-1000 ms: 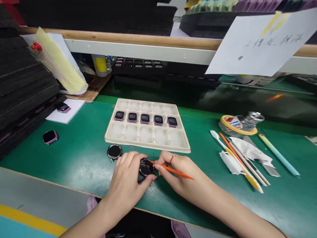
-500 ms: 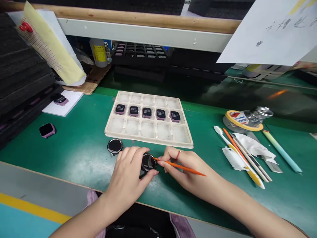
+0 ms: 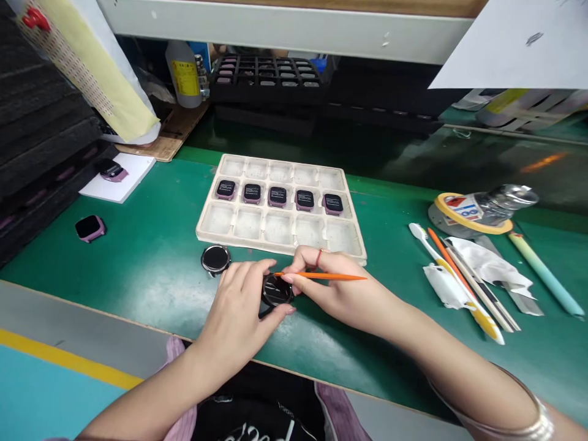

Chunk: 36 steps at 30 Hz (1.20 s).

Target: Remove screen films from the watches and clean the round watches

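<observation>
My left hand (image 3: 245, 303) grips a round black watch case (image 3: 277, 290) by its edge, its dark face turned up, just above the green bench. Pinched in my right hand (image 3: 328, 282) is a thin orange pointed stick (image 3: 337, 276), whose tip meets the upper rim of the watch. A second round watch (image 3: 215, 259) lies on the bench left of my left hand. Behind both hands is a white moulded tray (image 3: 281, 242); its middle row holds several square purple-framed watches (image 3: 278, 196) with lit text on their screens.
At left lie a purple watch (image 3: 90, 228) and another on a white pad (image 3: 133, 177), beside stacked black foam trays (image 3: 41, 141). To the right are a toothbrush (image 3: 487, 321), sticks, crumpled tissue (image 3: 487, 260), a metal dispenser bottle (image 3: 491, 205) and a pen (image 3: 546, 275). A shelf beam (image 3: 285, 27) crosses above.
The orange stick's tip has shifted from the watch's right edge to its upper rim, and the stick lies more level. My head view has tilted slightly down.
</observation>
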Available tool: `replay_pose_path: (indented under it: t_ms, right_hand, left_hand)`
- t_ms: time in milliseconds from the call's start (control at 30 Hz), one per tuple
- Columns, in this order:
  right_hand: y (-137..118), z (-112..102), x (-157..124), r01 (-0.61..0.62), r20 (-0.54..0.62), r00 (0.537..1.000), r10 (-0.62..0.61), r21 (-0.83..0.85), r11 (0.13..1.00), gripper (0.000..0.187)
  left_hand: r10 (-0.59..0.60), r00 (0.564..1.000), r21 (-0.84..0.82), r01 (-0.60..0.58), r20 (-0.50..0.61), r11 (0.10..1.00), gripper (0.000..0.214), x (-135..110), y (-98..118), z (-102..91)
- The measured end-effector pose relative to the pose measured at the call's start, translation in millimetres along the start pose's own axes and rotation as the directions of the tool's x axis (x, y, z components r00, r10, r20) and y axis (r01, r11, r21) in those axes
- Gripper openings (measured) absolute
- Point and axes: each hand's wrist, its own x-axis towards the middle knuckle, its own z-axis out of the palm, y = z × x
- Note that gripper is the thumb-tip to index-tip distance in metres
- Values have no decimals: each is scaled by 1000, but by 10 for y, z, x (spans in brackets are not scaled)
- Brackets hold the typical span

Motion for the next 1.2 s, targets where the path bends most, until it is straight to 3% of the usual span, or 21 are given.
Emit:
replay_pose_path:
  t_ms: [133, 300, 433, 633, 767, 867, 1033, 1200]
  right_hand:
    - [4, -31, 17, -68, 25, 997, 68, -7, 998, 18]
    - [-14, -16, 61, -15, 34, 999, 14, 55, 998, 16]
    - [-5, -36, 6, -38, 22, 999, 39, -6, 999, 17]
    - [54, 59, -10, 16, -75, 997, -12, 59, 998, 19]
    - [125, 47, -44, -80, -214, 967, 135, 250, 965, 19]
    - [131, -1, -116, -77, -309, 933, 183, 324, 943, 22]
    - [44, 52, -228, -20, -227, 972, 52, 144, 989, 17]
    - [-63, 145, -284, 32, -134, 990, -42, -73, 997, 16]
  left_hand:
    - [3, 1000, -14, -3, -14, 1000, 54, -11, -1, 4]
    - [-18, 1000, -11, 18, 1, 1000, 51, -15, 1, -4]
    - [-31, 999, -26, 31, 5, 999, 49, -24, -3, -13]
    - [-27, 1000, -21, 28, 12, 999, 47, -33, -6, -33]
    - [-51, 998, -29, 52, 20, 998, 44, -30, 5, -46]
    - [-59, 997, -10, 60, 43, 998, 47, -30, 12, -49]
    - [-2, 1000, 52, 1, 21, 999, 57, -37, 18, -38]
    - [-6, 1000, 50, 7, -9, 999, 45, -39, 19, -9]
